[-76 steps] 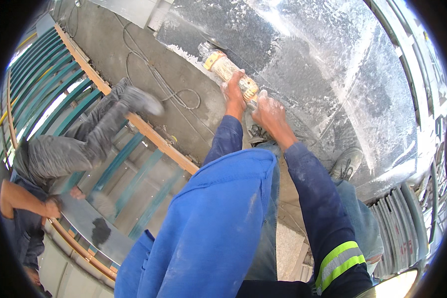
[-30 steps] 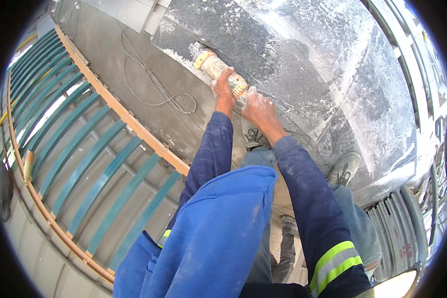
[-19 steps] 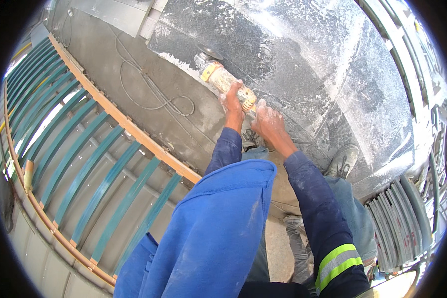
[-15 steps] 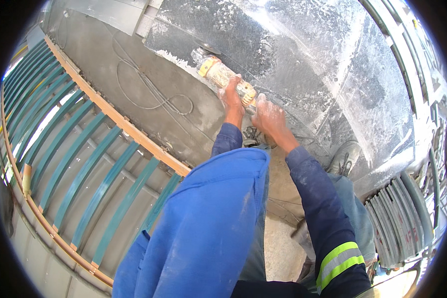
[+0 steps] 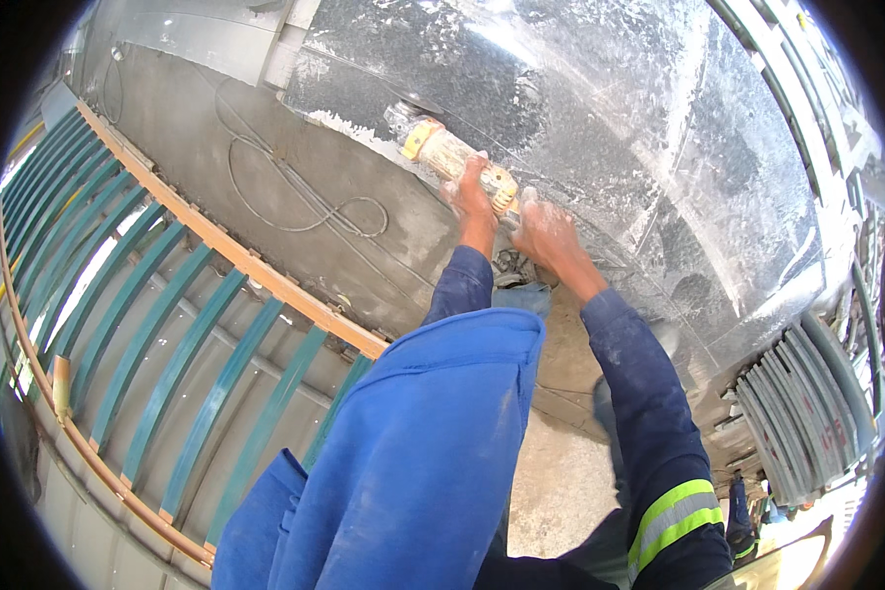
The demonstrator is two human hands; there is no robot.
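We see the angle grinder [image 5: 454, 157] at the upper middle, above the left border of a grey, dusty panel [image 5: 600, 123], lying obliquely with its disc [image 5: 421, 102] toward the upper left. Whether the disc touches the panel or turns, we cannot tell. The left hand [image 5: 474, 197] has its fingers wrapped around the rear part of the body, and the right hand [image 5: 551, 234] is closed on the tail end, with its fingertips hidden from us. In our judgement, the main danger is a kick of the tool, if the disc would bite at the pale, broken edge or tilt in a groove. Both hands sit toward the rear, so the front would have little to restrain it; powder on the skin could also make the grip slippery. A shoe [image 5: 511, 264] stands near, just below the hands. On the left, the cable [image 5: 385, 218] makes loops on the concrete floor [image 5: 167, 128] and could catch a foot. Farther left, a wooden beam [image 5: 236, 258] with green bars [image 5: 192, 359] limits a step to that side. The wider room for moving seems to be rightward across the panel, until the metal rails [image 5: 792, 98]; at lower right stand stacked grey pieces [image 5: 795, 408].
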